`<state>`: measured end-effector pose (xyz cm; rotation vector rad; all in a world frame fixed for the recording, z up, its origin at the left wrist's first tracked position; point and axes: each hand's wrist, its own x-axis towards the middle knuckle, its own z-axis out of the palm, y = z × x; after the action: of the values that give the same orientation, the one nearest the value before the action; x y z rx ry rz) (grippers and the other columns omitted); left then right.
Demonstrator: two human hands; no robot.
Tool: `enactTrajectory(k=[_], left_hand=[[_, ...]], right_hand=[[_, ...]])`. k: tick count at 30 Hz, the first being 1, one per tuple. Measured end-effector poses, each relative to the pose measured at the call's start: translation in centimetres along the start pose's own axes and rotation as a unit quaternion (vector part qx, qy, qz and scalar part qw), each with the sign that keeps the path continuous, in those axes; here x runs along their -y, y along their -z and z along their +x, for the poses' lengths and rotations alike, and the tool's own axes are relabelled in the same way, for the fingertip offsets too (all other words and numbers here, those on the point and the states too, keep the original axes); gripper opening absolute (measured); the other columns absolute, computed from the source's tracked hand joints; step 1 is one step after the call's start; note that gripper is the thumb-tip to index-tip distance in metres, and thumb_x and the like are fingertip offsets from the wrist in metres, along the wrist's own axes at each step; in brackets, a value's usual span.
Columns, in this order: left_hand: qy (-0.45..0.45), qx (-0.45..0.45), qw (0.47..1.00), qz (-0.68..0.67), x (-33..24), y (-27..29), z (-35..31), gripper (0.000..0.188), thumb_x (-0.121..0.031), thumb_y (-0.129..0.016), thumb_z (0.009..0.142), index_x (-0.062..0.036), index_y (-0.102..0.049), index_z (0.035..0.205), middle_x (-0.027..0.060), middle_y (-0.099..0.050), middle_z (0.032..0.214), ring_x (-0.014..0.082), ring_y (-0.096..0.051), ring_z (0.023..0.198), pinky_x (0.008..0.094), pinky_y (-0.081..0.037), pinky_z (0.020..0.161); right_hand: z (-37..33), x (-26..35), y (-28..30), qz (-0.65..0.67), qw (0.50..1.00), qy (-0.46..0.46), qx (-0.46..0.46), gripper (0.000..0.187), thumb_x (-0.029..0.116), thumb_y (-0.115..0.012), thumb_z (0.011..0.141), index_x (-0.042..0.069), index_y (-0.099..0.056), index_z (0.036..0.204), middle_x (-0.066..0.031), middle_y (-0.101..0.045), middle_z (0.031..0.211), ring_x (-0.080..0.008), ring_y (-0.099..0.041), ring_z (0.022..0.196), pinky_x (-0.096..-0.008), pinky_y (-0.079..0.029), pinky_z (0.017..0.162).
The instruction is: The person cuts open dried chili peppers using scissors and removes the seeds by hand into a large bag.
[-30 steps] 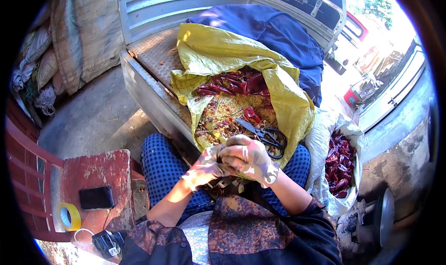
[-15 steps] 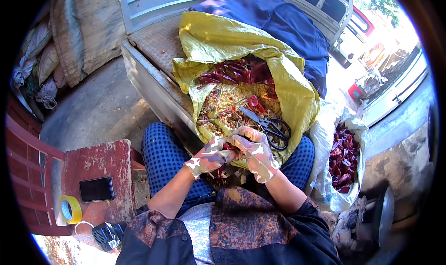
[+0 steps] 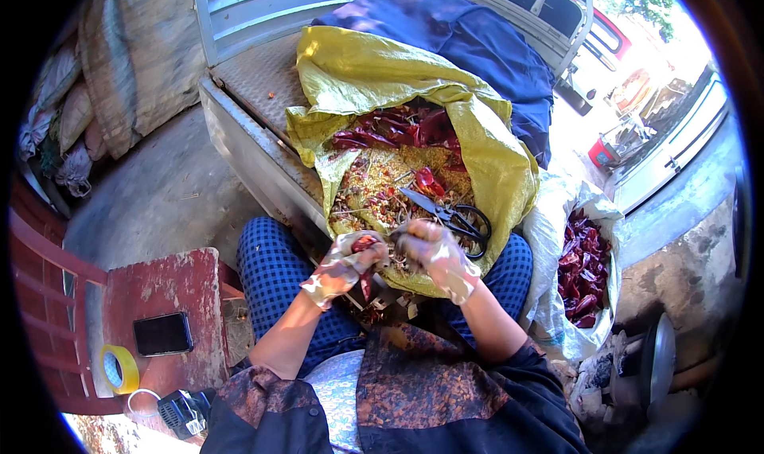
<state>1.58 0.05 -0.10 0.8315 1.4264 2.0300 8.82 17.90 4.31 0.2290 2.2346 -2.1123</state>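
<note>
A dark red dried chili pepper [image 3: 365, 243] is gripped in my gloved left hand [image 3: 337, 268], part of it hanging below the fingers. Just to the right, my gloved right hand [image 3: 442, 261] is closed and a little blurred, its fingertips pressed together; what they pinch, if anything, cannot be made out. Both hands are over the near edge of an open yellow woven sack [image 3: 362, 60]. Inside it lie yellow seeds and scraps [image 3: 382, 171], with red chili pieces [image 3: 390, 128] toward the back. Black-handled scissors [image 3: 475, 222] rest on the seeds beside my right hand.
A white sack [image 3: 545, 223] of red chilies [image 3: 583, 275] stands at my right. The yellow sack lies on a metal truck bed [image 3: 259, 88], before a dark blue cloth [image 3: 446, 28]. On a worn red chair [image 3: 195, 295] at left are a phone [image 3: 163, 334] and yellow tape roll [image 3: 129, 369].
My hands, together half a second ago, have drawn slightly apart. The chili stays in my left hand and shows more plainly. The whole view has shifted a little.
</note>
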Motion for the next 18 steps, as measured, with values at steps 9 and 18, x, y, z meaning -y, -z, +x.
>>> enactTrajectory(k=[9,18], left_hand=[[0.091,-0.015,0.973,-0.209,-1.0,0.3,-0.9,0.018,-0.016,-0.061,0.084,0.0005,-0.057,0.091,0.0077,-0.057,0.069,0.0168,-0.056,0.061,0.0262,-0.047,0.054],[0.12,-0.053,0.941,-0.312,0.0,0.3,-0.5,0.028,-0.022,-0.066,0.081,-0.0027,-0.056,0.099,0.0016,-0.05,0.067,0.0143,-0.05,0.062,0.0282,-0.043,0.054]], right_hand=[[5.9,1.2,6.3,-0.54,0.799,0.119,-0.237,0.033,0.027,-0.064,0.08,0.005,-0.061,0.104,-0.0179,-0.061,0.101,-0.0341,-0.059,0.093,-0.0381,-0.047,0.081],[7.5,0.0,7.2,-0.325,0.891,0.185,-0.258,0.019,0.016,-0.062,0.079,0.003,-0.064,0.093,-0.0138,-0.064,0.086,-0.0271,-0.061,0.081,-0.0338,-0.047,0.072]])
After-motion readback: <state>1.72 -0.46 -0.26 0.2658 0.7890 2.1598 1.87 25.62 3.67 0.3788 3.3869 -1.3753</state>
